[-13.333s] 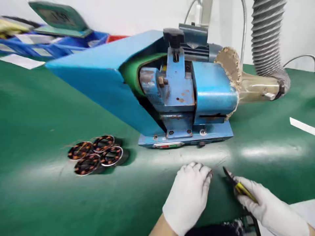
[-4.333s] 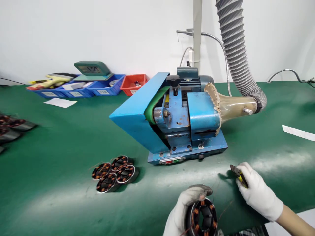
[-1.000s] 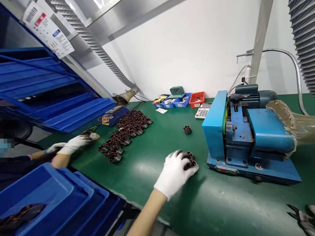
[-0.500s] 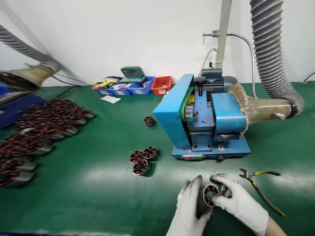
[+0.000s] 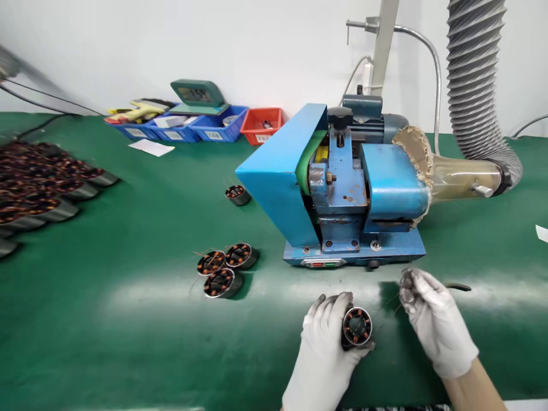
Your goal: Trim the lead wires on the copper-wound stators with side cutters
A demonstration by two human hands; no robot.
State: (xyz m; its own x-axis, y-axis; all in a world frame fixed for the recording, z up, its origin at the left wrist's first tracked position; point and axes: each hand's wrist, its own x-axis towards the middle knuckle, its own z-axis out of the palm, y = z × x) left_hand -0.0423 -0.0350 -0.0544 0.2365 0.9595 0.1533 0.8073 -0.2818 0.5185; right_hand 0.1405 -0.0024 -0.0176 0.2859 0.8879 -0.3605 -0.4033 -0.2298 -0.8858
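Observation:
My left hand (image 5: pixel 322 348), in a white glove, is closed round a round motor stator (image 5: pixel 357 327) with copper windings, its open end facing me, low on the green mat. Thin copper wires run from the stator toward my right hand (image 5: pixel 434 319). That gloved hand sits just to the right, fingers curled over the pliers (image 5: pixel 459 287), of which only a dark handle end shows past the hand. Both hands are directly in front of the blue machine (image 5: pixel 342 182).
Three stators (image 5: pixel 225 266) sit grouped left of the machine and a single stator (image 5: pixel 237 194) lies behind them. Several more stators (image 5: pixel 43 188) line the left edge. Blue and red bins (image 5: pixel 205 123) stand at the back wall. A ribbed hose (image 5: pixel 479 85) joins the machine's right side.
My right hand has let go of the stator and moved right onto the pliers. My left hand still holds the stator. The view has shifted slightly to the right and down.

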